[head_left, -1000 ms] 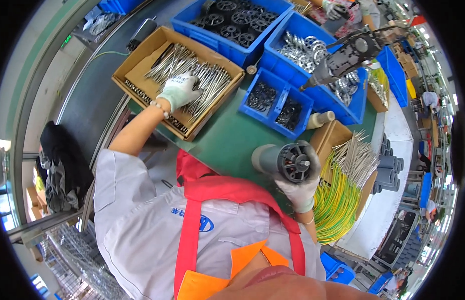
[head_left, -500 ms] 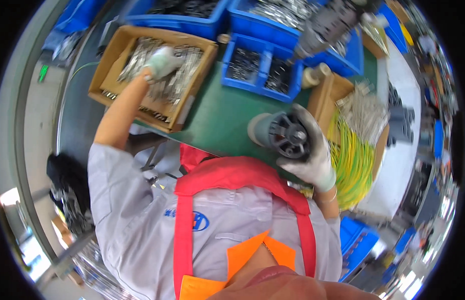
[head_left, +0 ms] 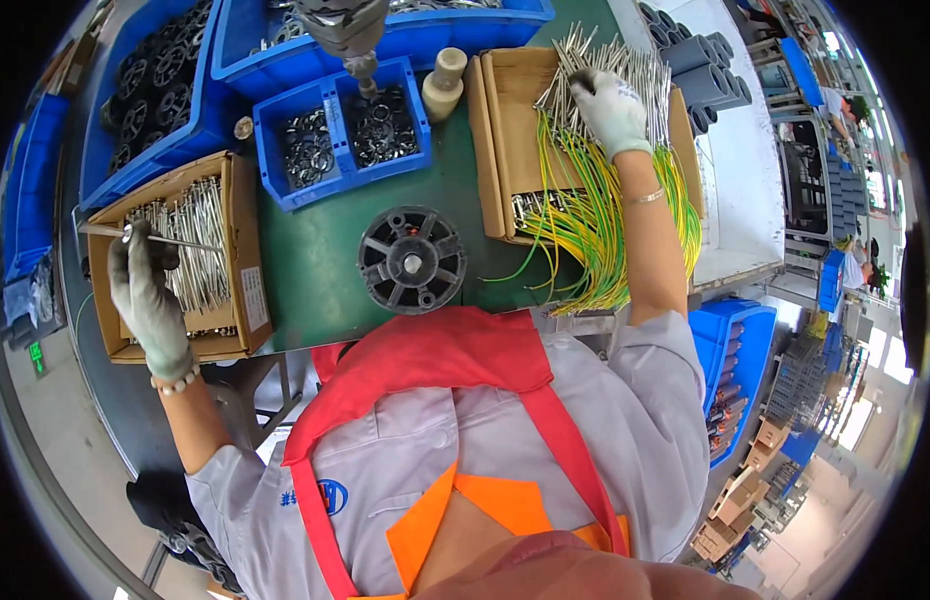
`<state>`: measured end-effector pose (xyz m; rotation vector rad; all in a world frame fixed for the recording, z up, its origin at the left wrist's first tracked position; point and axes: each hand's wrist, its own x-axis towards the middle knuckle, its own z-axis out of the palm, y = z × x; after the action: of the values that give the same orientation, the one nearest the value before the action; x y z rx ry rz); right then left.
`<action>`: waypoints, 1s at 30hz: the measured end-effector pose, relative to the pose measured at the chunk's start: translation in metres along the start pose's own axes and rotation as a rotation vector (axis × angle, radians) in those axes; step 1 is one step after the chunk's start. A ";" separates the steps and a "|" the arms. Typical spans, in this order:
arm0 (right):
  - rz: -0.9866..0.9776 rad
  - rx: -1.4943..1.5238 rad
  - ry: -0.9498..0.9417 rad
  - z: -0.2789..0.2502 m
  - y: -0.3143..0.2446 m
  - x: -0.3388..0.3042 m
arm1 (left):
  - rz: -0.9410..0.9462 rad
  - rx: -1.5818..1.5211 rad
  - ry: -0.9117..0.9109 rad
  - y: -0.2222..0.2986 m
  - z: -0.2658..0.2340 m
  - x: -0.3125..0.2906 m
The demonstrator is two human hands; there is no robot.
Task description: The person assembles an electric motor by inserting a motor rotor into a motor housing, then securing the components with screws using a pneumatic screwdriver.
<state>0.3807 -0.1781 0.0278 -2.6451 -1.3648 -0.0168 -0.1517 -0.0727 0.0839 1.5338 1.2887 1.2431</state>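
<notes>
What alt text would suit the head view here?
A gloved left hand lifts a metal rod from a cardboard box of rods, while the right hand reaches into yellow-green wires. A black round motor part sits on the green bench between them.

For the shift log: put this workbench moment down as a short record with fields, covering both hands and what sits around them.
left hand: gloved left hand pinching one metal rod above the rods in a cardboard box
right hand: gloved right hand reaching into the yellow-green wires with metal ends, in a second cardboard box
centre: black round spoked part lying flat on the green mat, no hand on it
behind: small blue bin of dark rings, tool hanging above it
</notes>
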 end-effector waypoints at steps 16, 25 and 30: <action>-0.071 0.466 -0.126 -0.013 0.050 0.006 | 0.123 -0.844 -0.434 0.069 0.087 -0.049; -0.168 0.986 -0.073 -0.100 0.014 -0.077 | 0.120 -0.913 -0.665 0.082 0.124 -0.038; -0.322 0.912 -0.226 -0.156 -0.030 -0.124 | 0.082 -0.838 -0.591 0.084 0.125 -0.047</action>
<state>0.2944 -0.2853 0.1749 -1.6941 -1.3858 0.7010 -0.0106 -0.1309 0.1257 1.1770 0.2527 1.0521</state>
